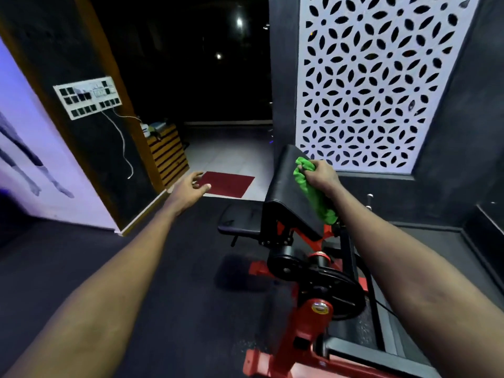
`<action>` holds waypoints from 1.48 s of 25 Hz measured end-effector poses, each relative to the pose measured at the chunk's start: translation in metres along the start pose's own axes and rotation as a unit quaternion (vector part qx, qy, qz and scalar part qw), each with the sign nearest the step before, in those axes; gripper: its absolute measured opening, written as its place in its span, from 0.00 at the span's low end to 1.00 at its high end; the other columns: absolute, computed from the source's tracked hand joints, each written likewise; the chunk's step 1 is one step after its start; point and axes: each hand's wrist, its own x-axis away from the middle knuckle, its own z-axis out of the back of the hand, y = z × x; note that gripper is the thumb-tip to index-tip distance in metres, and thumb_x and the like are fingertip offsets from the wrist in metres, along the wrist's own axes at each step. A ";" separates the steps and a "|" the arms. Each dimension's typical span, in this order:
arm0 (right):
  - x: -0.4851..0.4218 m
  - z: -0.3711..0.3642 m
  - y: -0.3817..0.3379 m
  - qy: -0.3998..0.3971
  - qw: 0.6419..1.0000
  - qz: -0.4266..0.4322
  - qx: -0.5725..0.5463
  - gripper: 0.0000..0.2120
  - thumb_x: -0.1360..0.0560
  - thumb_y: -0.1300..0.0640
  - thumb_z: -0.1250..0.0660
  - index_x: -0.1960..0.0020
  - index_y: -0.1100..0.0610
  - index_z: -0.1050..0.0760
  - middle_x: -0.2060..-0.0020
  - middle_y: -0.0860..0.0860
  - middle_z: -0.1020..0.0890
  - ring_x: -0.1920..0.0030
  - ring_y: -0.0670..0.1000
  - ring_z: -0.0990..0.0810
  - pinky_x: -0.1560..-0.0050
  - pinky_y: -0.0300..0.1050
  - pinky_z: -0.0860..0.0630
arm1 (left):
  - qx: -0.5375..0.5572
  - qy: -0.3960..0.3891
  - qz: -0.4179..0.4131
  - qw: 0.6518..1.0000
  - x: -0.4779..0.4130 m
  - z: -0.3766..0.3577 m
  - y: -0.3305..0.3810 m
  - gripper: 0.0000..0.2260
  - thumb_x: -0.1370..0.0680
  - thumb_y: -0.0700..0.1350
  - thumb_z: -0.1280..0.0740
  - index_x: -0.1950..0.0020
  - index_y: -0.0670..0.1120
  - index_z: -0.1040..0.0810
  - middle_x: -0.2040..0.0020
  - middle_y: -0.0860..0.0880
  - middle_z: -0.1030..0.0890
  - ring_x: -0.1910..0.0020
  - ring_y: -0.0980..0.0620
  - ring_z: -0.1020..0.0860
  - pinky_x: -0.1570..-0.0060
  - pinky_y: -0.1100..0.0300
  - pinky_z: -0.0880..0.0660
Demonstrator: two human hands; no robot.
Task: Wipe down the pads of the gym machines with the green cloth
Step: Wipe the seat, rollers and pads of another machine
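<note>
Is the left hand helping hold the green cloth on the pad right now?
No, the left hand hangs open in the air away from the machine, while only the right hand grips the green cloth on the black pad.

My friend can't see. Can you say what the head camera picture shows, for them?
A person's right hand grips a bunched green cloth against the slanted black pad of a red-framed gym machine. The left hand hovers open in the air, holding nothing. A white patterned panel stands behind.
</note>
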 end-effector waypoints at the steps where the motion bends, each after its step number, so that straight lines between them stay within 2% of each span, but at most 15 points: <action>1: -0.015 -0.008 -0.003 0.004 1.000 -0.012 0.000 0.17 0.27 0.37 0.35 0.43 0.44 0.19 0.56 0.48 0.17 0.46 0.57 0.19 0.42 0.55 0.22 | 0.001 -0.008 -0.008 1.000 -0.026 0.000 -0.006 0.25 0.21 0.49 0.29 0.26 0.48 0.29 0.31 0.46 0.24 0.37 0.48 0.22 0.37 0.53 0.25; 4: -0.069 -0.023 -0.007 0.031 0.998 -0.049 -0.009 0.20 0.28 0.35 0.35 0.43 0.44 0.19 0.55 0.50 0.15 0.46 0.56 0.18 0.42 0.54 0.21 | -0.010 -0.026 -0.038 0.999 -0.106 -0.007 -0.024 0.25 0.22 0.50 0.28 0.26 0.49 0.28 0.31 0.46 0.23 0.38 0.49 0.21 0.38 0.51 0.24; 7: -0.115 -0.035 -0.009 0.056 0.996 -0.063 -0.020 0.18 0.24 0.38 0.34 0.40 0.45 0.20 0.52 0.53 0.15 0.46 0.57 0.19 0.41 0.53 0.22 | 0.004 -0.049 -0.051 0.997 -0.178 -0.023 -0.041 0.25 0.21 0.50 0.29 0.26 0.48 0.29 0.31 0.46 0.24 0.38 0.48 0.22 0.40 0.54 0.26; 12: -0.175 -0.074 0.008 0.084 0.989 -0.120 -0.026 0.21 0.28 0.34 0.34 0.41 0.45 0.20 0.53 0.52 0.15 0.46 0.57 0.18 0.41 0.55 0.22 | 0.017 -0.107 -0.066 0.992 -0.281 -0.064 -0.069 0.24 0.21 0.50 0.29 0.27 0.49 0.28 0.31 0.45 0.23 0.39 0.49 0.22 0.35 0.48 0.25; 14: -0.189 -0.088 0.012 0.087 0.986 -0.139 -0.023 0.20 0.27 0.34 0.34 0.42 0.45 0.20 0.51 0.53 0.16 0.44 0.58 0.19 0.41 0.53 0.23 | 0.025 -0.133 -0.078 0.988 -0.317 -0.082 -0.080 0.24 0.22 0.50 0.28 0.27 0.48 0.28 0.32 0.46 0.23 0.38 0.48 0.21 0.35 0.48 0.25; 17: -0.213 -0.107 0.014 0.122 0.976 -0.182 -0.012 0.20 0.25 0.35 0.34 0.38 0.44 0.21 0.44 0.55 0.17 0.39 0.60 0.21 0.39 0.53 0.24 | 0.036 -0.177 -0.103 0.978 -0.387 -0.105 -0.093 0.24 0.21 0.48 0.28 0.26 0.48 0.28 0.32 0.46 0.24 0.38 0.47 0.22 0.35 0.48 0.25; 22: -0.249 -0.150 0.013 0.173 0.951 -0.257 0.013 0.21 0.25 0.36 0.33 0.35 0.41 0.22 0.41 0.56 0.17 0.35 0.61 0.24 0.35 0.56 0.27 | 0.019 -0.248 -0.153 0.956 -0.484 -0.138 -0.113 0.25 0.22 0.50 0.28 0.26 0.50 0.29 0.30 0.45 0.24 0.37 0.45 0.22 0.34 0.48 0.26; 29: -0.289 -0.229 0.011 0.161 0.922 -0.329 0.126 0.19 0.23 0.42 0.35 0.33 0.41 0.24 0.39 0.55 0.18 0.34 0.62 0.26 0.36 0.57 0.29 | 0.031 -0.334 -0.191 0.922 -0.563 -0.205 -0.105 0.25 0.22 0.52 0.28 0.27 0.50 0.28 0.31 0.45 0.23 0.39 0.48 0.20 0.34 0.52 0.26; 32: -0.306 -0.267 0.022 0.143 0.911 -0.355 0.156 0.20 0.24 0.46 0.36 0.33 0.44 0.24 0.38 0.54 0.19 0.34 0.61 0.26 0.36 0.57 0.29 | 0.021 -0.368 -0.215 0.904 -0.588 -0.245 -0.094 0.24 0.21 0.51 0.29 0.26 0.49 0.28 0.30 0.46 0.24 0.36 0.48 0.22 0.37 0.59 0.29; 34: -0.317 -0.296 0.029 0.152 0.896 -0.365 0.203 0.19 0.25 0.48 0.37 0.34 0.44 0.23 0.39 0.51 0.20 0.38 0.60 0.25 0.39 0.57 0.29 | 0.009 -0.399 -0.234 0.887 -0.608 -0.275 -0.086 0.23 0.20 0.50 0.30 0.26 0.49 0.29 0.29 0.45 0.24 0.35 0.48 0.22 0.40 0.62 0.31; 37: -0.332 -0.320 0.035 0.182 0.859 -0.379 0.291 0.17 0.25 0.48 0.39 0.38 0.43 0.22 0.43 0.47 0.19 0.46 0.59 0.23 0.48 0.55 0.29 | -0.013 -0.433 -0.263 0.862 -0.639 -0.316 -0.076 0.22 0.19 0.50 0.32 0.25 0.49 0.29 0.29 0.45 0.25 0.34 0.47 0.23 0.40 0.61 0.31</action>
